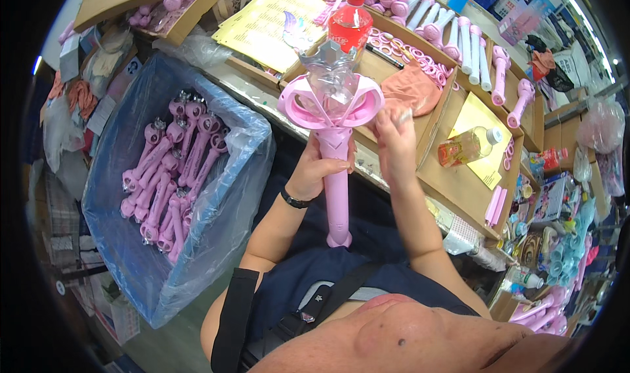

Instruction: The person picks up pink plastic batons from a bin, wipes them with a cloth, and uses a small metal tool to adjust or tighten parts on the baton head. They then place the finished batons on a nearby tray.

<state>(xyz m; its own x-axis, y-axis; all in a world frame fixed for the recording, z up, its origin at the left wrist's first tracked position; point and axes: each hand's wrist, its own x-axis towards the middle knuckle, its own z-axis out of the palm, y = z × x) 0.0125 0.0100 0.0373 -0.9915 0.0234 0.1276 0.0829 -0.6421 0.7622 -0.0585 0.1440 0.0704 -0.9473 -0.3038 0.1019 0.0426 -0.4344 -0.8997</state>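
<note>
My left hand (314, 171) is wrapped round the upper handle of a pink toy wand (337, 205), which stands upright in front of me. The wand's head has pink looped sides, a clear middle and a silvery crown on top. Just right of the head, my right hand (395, 146) is raised with its fingers bent together. Something small and whitish shows at those fingertips, too blurred to name. A salmon-coloured cloth (413, 89) lies on the bench behind that hand.
At left, a blue-lined bin (252, 133) holds several pink wands (161, 176). On the bench (246, 90) are yellow printed sheets (269, 28), a red bottle (351, 21), pink rings (430, 61), and white and pink handles (466, 44). A bottle of yellowish liquid (469, 146) lies in a cardboard tray (438, 166).
</note>
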